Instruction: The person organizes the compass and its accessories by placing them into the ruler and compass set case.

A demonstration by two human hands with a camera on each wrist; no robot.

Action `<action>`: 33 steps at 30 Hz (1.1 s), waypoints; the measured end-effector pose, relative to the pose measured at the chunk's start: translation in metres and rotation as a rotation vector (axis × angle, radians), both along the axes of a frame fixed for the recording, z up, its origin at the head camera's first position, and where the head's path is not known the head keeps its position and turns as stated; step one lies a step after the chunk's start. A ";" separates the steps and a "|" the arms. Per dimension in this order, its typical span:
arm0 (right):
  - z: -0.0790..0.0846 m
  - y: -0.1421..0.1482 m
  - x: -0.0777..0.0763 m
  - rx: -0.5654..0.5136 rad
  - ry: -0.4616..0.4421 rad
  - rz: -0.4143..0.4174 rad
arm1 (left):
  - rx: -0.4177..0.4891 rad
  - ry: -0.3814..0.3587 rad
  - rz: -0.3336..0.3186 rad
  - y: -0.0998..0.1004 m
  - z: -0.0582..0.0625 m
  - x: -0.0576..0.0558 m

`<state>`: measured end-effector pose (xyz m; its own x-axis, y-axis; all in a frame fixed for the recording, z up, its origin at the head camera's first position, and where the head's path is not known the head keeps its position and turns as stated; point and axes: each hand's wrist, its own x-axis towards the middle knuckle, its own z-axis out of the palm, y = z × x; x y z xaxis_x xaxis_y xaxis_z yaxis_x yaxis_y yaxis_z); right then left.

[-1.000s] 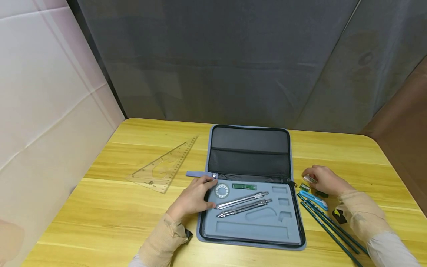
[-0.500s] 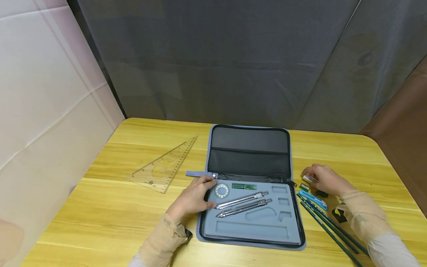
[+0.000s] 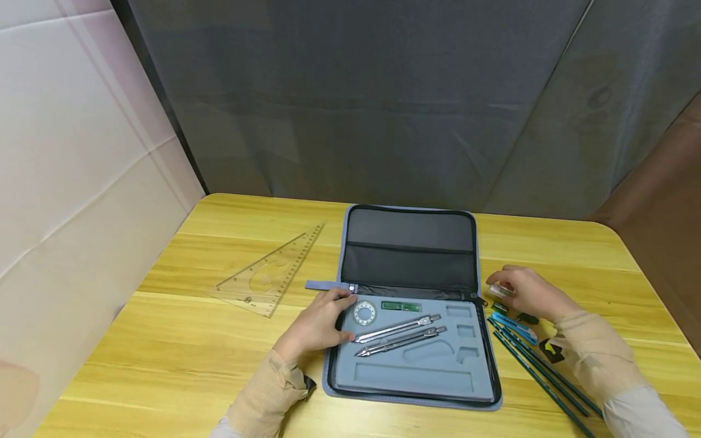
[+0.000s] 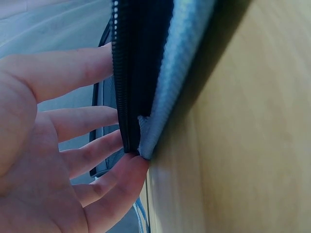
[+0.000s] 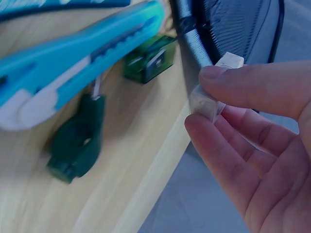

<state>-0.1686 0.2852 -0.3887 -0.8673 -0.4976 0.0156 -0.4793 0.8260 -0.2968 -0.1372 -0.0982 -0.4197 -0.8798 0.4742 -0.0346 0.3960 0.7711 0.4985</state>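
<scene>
An open zip case (image 3: 411, 403) lies on the table, its grey insert holding two metal compasses (image 3: 397, 328), a round white dial-like piece (image 3: 364, 312) and a green box (image 3: 401, 306). My left hand (image 3: 316, 325) rests on the case's left edge. Its extended fingers touch the zipper edge (image 4: 119, 82) in the left wrist view. My right hand (image 3: 533, 295) is just off the case's right side, pinching a whitish eraser (image 5: 206, 103) between thumb and fingertip above the table. Below that hand lie a green sharpener (image 5: 148, 59), a blue utility knife (image 3: 515, 328) and a dark green ring-shaped attachment (image 5: 77, 136).
Several dark green pencils (image 3: 547, 377) lie at the case's right, beside a black and yellow piece (image 3: 551, 351). A clear set square (image 3: 268, 271) lies on the left of the table (image 3: 164, 340). Dark cloth (image 3: 356, 103) hangs behind the table.
My right hand has shifted slightly left toward the case with the eraser. My left hand and the case have stayed in place.
</scene>
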 end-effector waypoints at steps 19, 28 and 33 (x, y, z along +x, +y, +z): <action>0.010 -0.020 0.005 -0.012 0.002 0.093 | -0.010 -0.004 -0.009 0.000 0.000 0.001; 0.011 -0.030 0.006 -0.013 0.000 0.110 | -0.017 0.003 -0.007 0.000 0.000 0.001; 0.008 -0.036 0.005 -0.021 -0.014 0.142 | -0.017 0.002 -0.004 0.001 0.001 0.000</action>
<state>-0.1636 0.2488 -0.3805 -0.7884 -0.6149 0.0157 -0.5864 0.7437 -0.3210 -0.1372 -0.0976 -0.4188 -0.8782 0.4766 -0.0406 0.3999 0.7780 0.4846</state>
